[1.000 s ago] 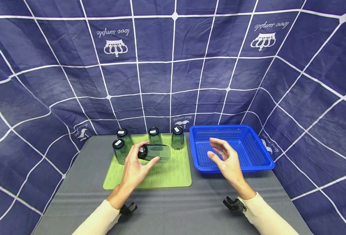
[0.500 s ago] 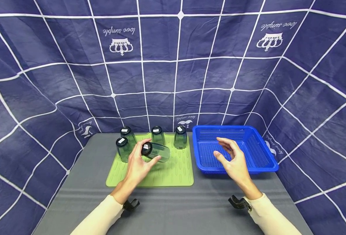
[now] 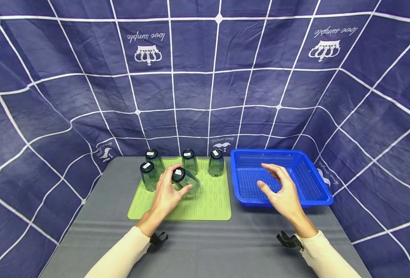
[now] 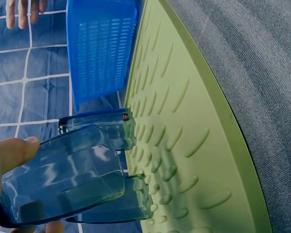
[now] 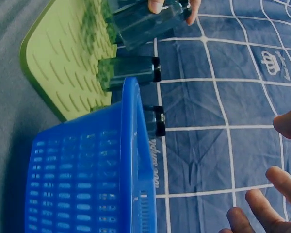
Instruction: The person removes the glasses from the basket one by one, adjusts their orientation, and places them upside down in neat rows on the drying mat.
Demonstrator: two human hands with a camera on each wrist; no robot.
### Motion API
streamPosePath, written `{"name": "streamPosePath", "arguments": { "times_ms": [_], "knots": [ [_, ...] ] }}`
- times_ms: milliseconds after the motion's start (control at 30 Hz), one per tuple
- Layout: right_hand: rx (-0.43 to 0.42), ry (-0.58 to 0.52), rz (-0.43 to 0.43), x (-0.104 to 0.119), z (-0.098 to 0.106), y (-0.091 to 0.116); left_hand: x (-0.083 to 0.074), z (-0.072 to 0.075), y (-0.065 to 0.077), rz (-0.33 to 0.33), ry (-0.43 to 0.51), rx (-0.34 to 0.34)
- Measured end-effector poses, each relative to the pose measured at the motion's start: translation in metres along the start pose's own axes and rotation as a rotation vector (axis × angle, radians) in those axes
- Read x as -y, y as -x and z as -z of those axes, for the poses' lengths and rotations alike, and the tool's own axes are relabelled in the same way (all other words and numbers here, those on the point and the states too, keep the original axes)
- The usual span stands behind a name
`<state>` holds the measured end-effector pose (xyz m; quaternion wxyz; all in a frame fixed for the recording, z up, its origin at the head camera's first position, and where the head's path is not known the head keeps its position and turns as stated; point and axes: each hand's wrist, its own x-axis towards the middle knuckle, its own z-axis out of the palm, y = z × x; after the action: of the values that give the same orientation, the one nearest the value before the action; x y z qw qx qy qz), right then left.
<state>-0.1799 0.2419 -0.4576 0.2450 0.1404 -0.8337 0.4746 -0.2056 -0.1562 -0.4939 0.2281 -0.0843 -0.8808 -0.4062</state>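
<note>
My left hand (image 3: 165,196) grips a green-tinted drinking glass (image 3: 190,183) near its dark base, thumb on one side and fingers on the other. Tilted, its base points up and its mouth down to the right over the green drying mat (image 3: 205,210). The left wrist view shows a gap between the glass (image 4: 63,172) and the mat (image 4: 203,170). Several similar glasses stand upside down on the mat, one (image 3: 150,177) left of my left hand and another (image 3: 216,164) at the back right. My right hand (image 3: 284,196) hovers by the blue basket's near side, fingers loosely bent, holding nothing.
Right of the mat is the blue plastic basket (image 3: 235,181) with perforated walls. Both rest on a grey cloth-covered table (image 3: 205,247). Behind and at the sides hangs a blue curtain (image 3: 191,90) with white grid lines.
The held glass has turned from nearly level to a steeper tilt, its mouth swinging downward. The head view has shifted slightly. My right hand keeps its pose near the basket.
</note>
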Motion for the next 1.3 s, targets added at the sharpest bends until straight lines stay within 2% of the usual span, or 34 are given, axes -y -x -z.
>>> {"name": "streamPosePath", "arguments": {
  "times_ms": [367, 467, 633, 1300],
  "knots": [
    [0.044, 0.174, 0.071, -0.006, 0.007, 0.003, 0.012, -0.007, -0.01, -0.046, -0.023, 0.002],
    [0.05, 0.209, 0.081, -0.007, 0.01, 0.003, 0.014, -0.008, -0.013, -0.044, -0.022, 0.008],
    [0.057, 0.262, 0.09, -0.009, 0.013, 0.005, 0.016, -0.013, -0.018, 0.002, -0.027, 0.031],
    [0.162, 0.374, 0.044, -0.01, 0.015, 0.011, 0.032, -0.037, -0.028, -0.02, -0.05, 0.021]
  ]
}}
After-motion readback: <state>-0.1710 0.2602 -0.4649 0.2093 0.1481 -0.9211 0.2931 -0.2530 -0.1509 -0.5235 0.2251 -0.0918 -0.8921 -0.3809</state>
